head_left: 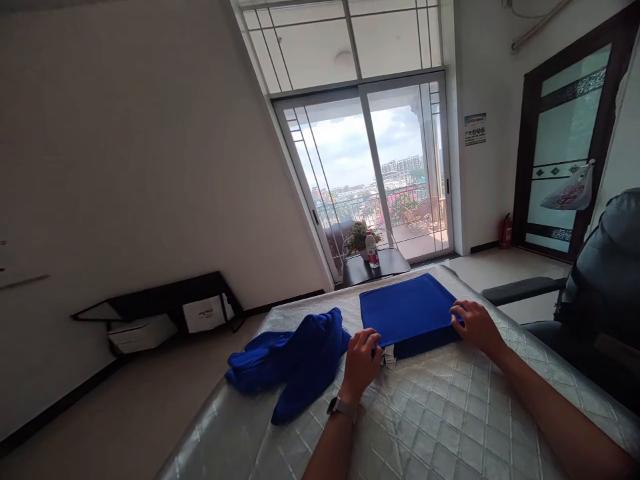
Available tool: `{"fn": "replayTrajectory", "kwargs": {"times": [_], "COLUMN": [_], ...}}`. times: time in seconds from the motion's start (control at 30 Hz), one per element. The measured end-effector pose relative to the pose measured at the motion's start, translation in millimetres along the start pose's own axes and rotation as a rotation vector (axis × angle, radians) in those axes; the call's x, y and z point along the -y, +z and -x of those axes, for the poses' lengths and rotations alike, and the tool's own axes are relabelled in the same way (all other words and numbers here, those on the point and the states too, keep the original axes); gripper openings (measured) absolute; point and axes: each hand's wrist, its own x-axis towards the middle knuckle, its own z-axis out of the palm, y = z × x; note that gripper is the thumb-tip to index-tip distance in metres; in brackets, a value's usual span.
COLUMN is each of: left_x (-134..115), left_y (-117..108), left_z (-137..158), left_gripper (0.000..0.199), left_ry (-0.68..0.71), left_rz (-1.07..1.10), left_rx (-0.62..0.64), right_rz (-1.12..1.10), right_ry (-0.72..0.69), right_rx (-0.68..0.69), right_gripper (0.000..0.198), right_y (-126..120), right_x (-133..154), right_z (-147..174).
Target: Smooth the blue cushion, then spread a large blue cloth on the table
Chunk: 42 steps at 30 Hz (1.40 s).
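A flat blue cloth (410, 308) lies as a neat rectangle on the quilted, plastic-covered mattress (450, 407). White tags (389, 357) stick out at its near left corner. There my left hand (360, 365), with a watch (342, 407) on the wrist, grips the cloth with curled fingers. On the right side, my right hand (475, 325) pinches the cloth's near corner. The near edge between my hands hangs in a darker fold. Just left of my left hand lies a crumpled blue cloth (300, 360), touched by neither hand as far as I can see.
Beyond the mattress, a small dark table (387, 262) holds a bottle (372, 251) and a potted plant (361, 237). A black armchair (605, 267) stands close on the right. Along the left wall is a low black rack (165, 293) with white boxes. Sliding glass doors (367, 173) close the far side.
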Motion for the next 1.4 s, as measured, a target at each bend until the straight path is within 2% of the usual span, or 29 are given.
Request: {"fn": "replayTrajectory", "kwargs": {"times": [0.17,0.27,0.37,0.67,0.83,1.0,1.1,1.2,1.27,1.4], "left_x": [1.2,4.3,6.2,-2.7,10.0,49.3,69.4,81.4,86.1,91.2], "left_y": [10.0,14.7,14.0,-0.5,-28.6,-66.8,-80.3,-88.1,-92.7,-103.3], "left_z": [0.8,3.0,4.1,1.9,-8.5,-3.0,6.6,10.8,9.3,0.0], "left_gripper": [0.043,0.045,0.046,0.050,0.045,0.043,0.040,0.020,0.011,0.013], "left_ry": [0.118,0.132,0.129,0.088,-0.007,-0.364,-0.540,-0.622,-0.664,-0.716], "left_rz": [0.003,0.000,-0.010,0.004,-0.043,-0.225,-0.263,-0.219,-0.184,-0.073], "left_rx": [0.151,0.249,0.280,0.368,0.494,0.381,0.346,0.306,0.229,-0.015], "right_rz": [-0.052,-0.076,-0.088,-0.103,-0.105,-0.093,-0.072,-0.053,-0.043,-0.023], "right_ry": [-0.075,-0.069,-0.059,-0.088,-0.121,-0.134,-0.134,-0.140,-0.139,-0.142], "right_rx": [0.108,0.185,0.213,0.221,0.195,0.164,0.167,0.169,0.166,0.180], "right_gripper": [0.043,0.046,0.047,0.049,0.052,0.054,0.055,0.056,0.056,0.057], "right_y": [24.1,34.2,37.1,41.2,56.3,67.7,70.5,71.7,71.0,66.0], "right_x": [5.4,1.6,-2.9,-12.1,-23.9,-31.6,-32.9,-33.1,-32.6,-30.1], "right_z": [6.5,11.8,14.2,17.1,17.6,18.0,19.0,19.2,18.8,18.4]}}
